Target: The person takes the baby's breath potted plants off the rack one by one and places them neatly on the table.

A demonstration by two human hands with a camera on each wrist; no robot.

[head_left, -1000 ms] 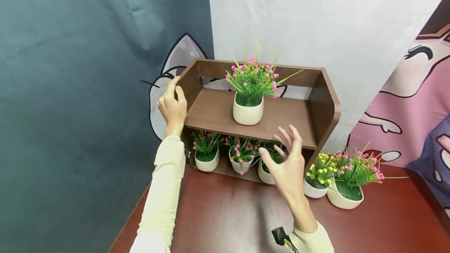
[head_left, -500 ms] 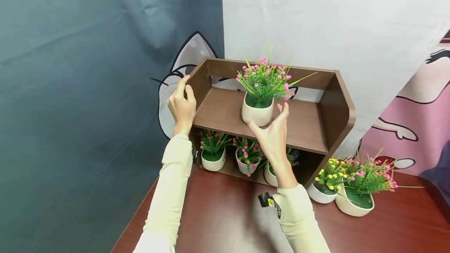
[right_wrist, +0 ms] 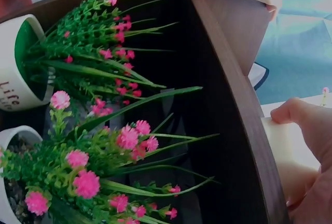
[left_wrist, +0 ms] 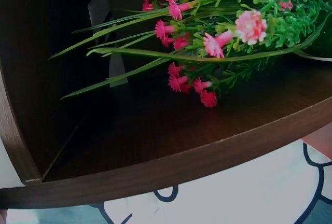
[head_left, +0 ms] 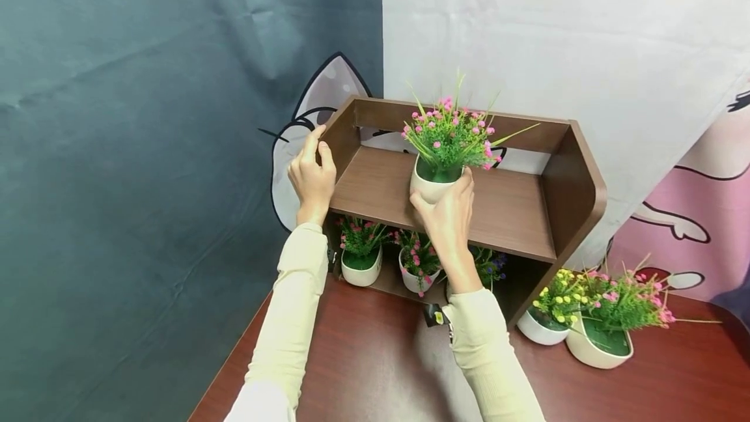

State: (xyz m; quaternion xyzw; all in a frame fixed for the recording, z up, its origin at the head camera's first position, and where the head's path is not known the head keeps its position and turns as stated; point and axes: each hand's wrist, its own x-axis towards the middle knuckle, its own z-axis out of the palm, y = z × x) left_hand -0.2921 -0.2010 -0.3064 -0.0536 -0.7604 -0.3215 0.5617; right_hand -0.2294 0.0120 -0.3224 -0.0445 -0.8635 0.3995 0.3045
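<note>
A white pot of pink artificial flowers [head_left: 448,142] stands on the upper board of a brown two-tier shelf [head_left: 510,207]. My right hand [head_left: 448,220] grips this pot from the front, thumb at its left and fingers round its right side. In the right wrist view, the thumb and fingers of my right hand [right_wrist: 311,136] press the pale pot [right_wrist: 288,156] beyond the board's edge. My left hand [head_left: 313,178] holds the shelf's left side panel, index finger near its top edge; its other fingers are hidden.
Below, the lower tier holds a left potted plant [head_left: 361,266], a middle one [head_left: 417,269] and one partly behind my right arm. Right of the shelf, yellow flowers [head_left: 553,305] and pink flowers [head_left: 609,324] stand potted on the red-brown table [head_left: 375,350]. Curtains hang behind.
My right hand has moved up and left from in front of the shelf to the upper pot and closed round it. The left hand keeps its place; the head view has shifted slightly.
</note>
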